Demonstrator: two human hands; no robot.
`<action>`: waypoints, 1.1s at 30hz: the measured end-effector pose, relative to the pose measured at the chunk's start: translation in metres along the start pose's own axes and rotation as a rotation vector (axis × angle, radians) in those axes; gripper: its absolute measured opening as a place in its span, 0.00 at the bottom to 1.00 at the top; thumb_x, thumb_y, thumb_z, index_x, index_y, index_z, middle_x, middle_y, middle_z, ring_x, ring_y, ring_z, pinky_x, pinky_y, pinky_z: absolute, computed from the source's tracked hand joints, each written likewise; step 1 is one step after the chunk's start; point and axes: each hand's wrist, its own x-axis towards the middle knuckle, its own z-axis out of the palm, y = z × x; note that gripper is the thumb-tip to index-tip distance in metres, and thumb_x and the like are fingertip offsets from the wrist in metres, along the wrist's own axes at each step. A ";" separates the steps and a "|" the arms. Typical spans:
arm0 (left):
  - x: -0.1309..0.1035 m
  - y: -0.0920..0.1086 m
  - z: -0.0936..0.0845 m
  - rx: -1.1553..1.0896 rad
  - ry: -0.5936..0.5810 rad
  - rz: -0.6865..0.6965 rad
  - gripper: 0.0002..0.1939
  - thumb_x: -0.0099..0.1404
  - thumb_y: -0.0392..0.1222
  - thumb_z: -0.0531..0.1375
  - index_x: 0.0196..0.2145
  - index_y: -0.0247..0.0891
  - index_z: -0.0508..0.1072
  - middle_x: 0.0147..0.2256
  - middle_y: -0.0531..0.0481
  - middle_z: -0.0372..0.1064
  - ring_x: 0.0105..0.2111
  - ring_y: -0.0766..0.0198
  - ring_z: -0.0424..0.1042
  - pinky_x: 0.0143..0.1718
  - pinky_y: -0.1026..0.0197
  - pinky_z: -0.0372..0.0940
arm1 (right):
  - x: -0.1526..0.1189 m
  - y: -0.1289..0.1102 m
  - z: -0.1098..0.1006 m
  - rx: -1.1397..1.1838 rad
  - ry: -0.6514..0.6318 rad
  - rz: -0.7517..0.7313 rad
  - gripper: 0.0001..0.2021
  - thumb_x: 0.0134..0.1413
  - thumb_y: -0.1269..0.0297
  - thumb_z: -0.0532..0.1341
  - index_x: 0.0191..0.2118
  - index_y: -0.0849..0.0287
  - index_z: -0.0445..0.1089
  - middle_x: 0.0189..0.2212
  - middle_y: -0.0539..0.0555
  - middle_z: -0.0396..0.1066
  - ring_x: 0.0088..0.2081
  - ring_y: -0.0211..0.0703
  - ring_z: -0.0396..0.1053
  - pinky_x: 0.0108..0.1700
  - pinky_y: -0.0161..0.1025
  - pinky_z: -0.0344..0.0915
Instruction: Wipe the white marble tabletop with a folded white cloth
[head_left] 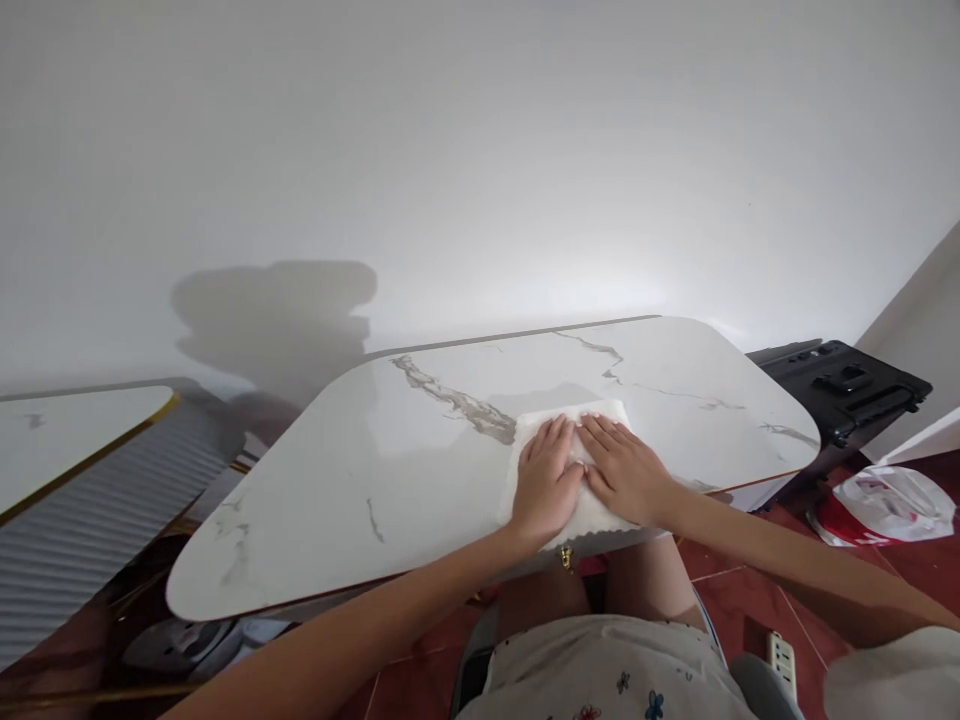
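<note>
Head view, our left hand (547,488) and right hand (624,470) flat, fingers extended, pressing the white cloth (589,515) near the tabletop's (442,480) front edge, open surface leftward.

A black case (844,385) stands near a red-and-white bag (889,505); a power strip (782,662) lies on red tiles (739,610).

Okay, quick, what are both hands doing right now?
Left hand: open, flat on the white cloth.
Right hand: open, flat on the same cloth.
</note>
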 end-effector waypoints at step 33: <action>0.260 -0.027 0.043 0.177 0.099 0.148 0.19 0.64 0.34 0.45 0.51 0.38 0.64 0.56 0.43 0.61 0.57 0.54 0.56 0.56 0.49 0.53 | 0.195 0.184 0.033 -0.099 -0.031 0.095 0.25 0.60 0.66 0.46 0.62 0.69 0.54 0.62 0.61 0.54 0.62 0.48 0.50 0.62 0.45 0.48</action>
